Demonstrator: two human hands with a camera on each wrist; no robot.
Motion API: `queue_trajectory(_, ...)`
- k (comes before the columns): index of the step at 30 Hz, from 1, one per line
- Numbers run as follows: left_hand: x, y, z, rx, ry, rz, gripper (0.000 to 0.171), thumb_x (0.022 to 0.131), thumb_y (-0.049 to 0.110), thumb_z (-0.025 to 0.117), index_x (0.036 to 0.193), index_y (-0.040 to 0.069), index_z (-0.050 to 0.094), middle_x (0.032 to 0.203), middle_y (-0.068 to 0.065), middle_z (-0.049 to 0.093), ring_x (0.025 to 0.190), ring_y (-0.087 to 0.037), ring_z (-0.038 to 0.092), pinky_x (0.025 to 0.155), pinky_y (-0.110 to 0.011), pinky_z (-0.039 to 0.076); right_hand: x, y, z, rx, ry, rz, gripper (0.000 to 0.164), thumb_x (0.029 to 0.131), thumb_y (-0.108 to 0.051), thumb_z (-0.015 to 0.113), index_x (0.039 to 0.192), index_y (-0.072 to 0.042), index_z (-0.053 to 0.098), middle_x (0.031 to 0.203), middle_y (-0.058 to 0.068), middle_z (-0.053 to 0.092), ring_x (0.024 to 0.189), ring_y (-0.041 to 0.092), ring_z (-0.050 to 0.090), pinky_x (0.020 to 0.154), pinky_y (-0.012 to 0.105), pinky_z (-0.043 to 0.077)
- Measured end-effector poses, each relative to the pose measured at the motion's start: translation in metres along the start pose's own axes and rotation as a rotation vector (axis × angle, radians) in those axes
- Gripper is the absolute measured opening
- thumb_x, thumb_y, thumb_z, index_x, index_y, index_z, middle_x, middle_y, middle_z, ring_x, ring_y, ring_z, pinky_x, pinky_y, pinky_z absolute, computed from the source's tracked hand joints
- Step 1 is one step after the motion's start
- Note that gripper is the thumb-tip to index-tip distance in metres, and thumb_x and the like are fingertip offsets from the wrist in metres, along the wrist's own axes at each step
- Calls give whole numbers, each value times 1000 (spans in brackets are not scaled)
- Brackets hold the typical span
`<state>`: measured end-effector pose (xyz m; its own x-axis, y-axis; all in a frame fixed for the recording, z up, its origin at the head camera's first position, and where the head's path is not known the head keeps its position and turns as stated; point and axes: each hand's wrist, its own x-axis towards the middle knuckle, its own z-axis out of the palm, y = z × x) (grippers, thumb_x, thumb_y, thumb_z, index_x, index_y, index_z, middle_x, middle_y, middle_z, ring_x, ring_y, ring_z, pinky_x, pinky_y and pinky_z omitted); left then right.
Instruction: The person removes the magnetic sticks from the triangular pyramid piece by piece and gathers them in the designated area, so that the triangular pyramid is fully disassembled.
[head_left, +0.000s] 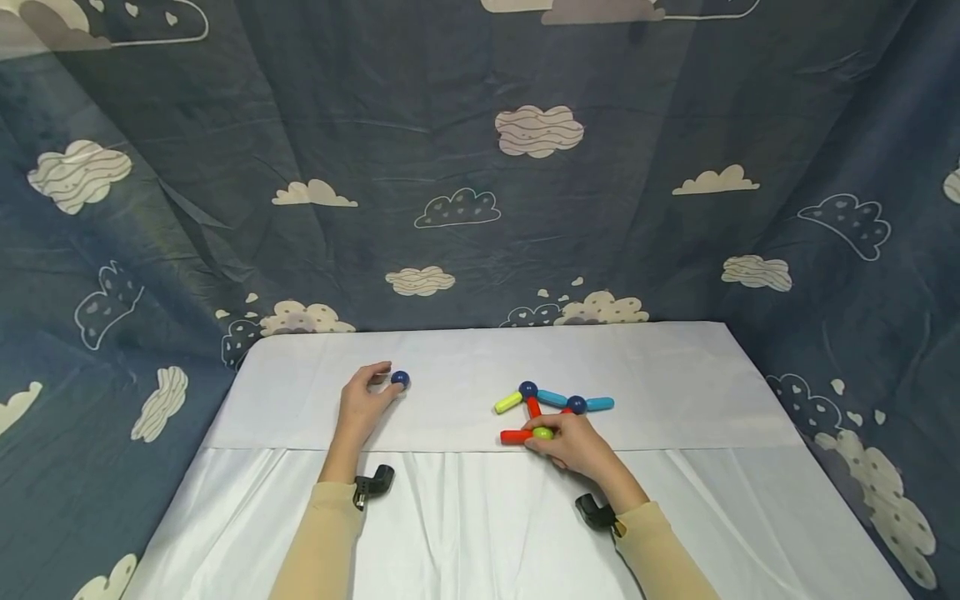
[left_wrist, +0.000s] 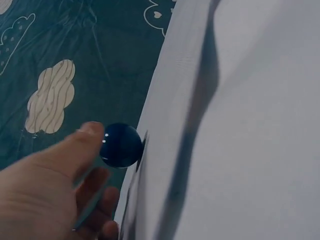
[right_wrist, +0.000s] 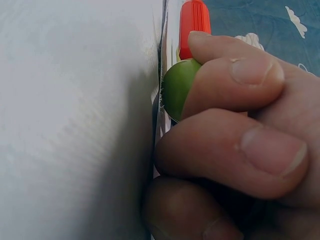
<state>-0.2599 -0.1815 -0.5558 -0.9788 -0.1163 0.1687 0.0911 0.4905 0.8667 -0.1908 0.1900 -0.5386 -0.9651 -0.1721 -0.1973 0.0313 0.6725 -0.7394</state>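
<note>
In the head view, my left hand [head_left: 363, 405] is at a loose dark blue ball [head_left: 401, 379]. The left wrist view has the thumb tip right at the side of this ball [left_wrist: 121, 145], with the other fingers bent apart below it. My right hand [head_left: 573, 443] pinches a green ball [head_left: 543, 433] between thumb and fingers, low over the white cloth. A red stick [head_left: 515, 437] points left from the green ball. More sticks and two blue balls join up behind: a yellow-green stick [head_left: 507, 402], a blue ball [head_left: 528, 390], a light blue stick [head_left: 552, 398] and another blue ball [head_left: 577, 405].
A second light blue stick [head_left: 601, 404] reaches out to the right of the joined pieces. White cloth [head_left: 465, 367] covers the table. Dark blue curtains with cloud prints [head_left: 420, 125] hang at the back and both sides.
</note>
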Motion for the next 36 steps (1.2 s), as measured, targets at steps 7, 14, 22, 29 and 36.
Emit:
queue_trajectory(7, -18, 32, 18, -53, 41, 316, 28, 90, 12, 85, 116, 6, 77, 113, -10, 75, 104, -29, 69, 91, -54, 54, 0, -1, -2, -3, -8, 13, 24, 94, -27, 82, 118, -24, 79, 54, -2, 48, 44, 15, 46, 47, 22, 34)
queue_trajectory(14, -49, 69, 67, 73, -407, 387, 32, 93, 21, 83, 123, 12, 76, 115, 1, 77, 103, -17, 72, 95, -38, 59, -2, -3, 1, 10, -45, -25, 33, 95, -29, 81, 127, -20, 75, 55, -1, 53, 45, 16, 51, 49, 24, 37)
queue_trajectory(22, -64, 70, 94, 93, -463, 309, 28, 94, 15, 81, 122, 13, 77, 112, 1, 76, 101, -15, 71, 96, -34, 58, -1, -4, 6, 45, -126, -102, 44, 98, -27, 77, 139, -17, 65, 56, -1, 59, 44, 13, 47, 47, 24, 38)
queue_trajectory(29, -62, 64, 96, 93, -468, 269, 17, 97, 18, 79, 114, 17, 79, 109, 4, 76, 99, -10, 69, 97, -33, 57, 1, -1, 2, 75, -140, -88, 40, 101, -20, 73, 140, -21, 64, 61, -1, 58, 42, 13, 44, 45, 21, 39)
queue_trajectory(36, -62, 62, 96, 87, -484, 232, 17, 98, 22, 78, 114, 19, 79, 106, 5, 76, 96, -8, 67, 94, -33, 56, 1, 1, 1, 93, -129, -73, 40, 102, -22, 73, 141, -21, 65, 64, 1, 62, 42, 15, 51, 45, 23, 42)
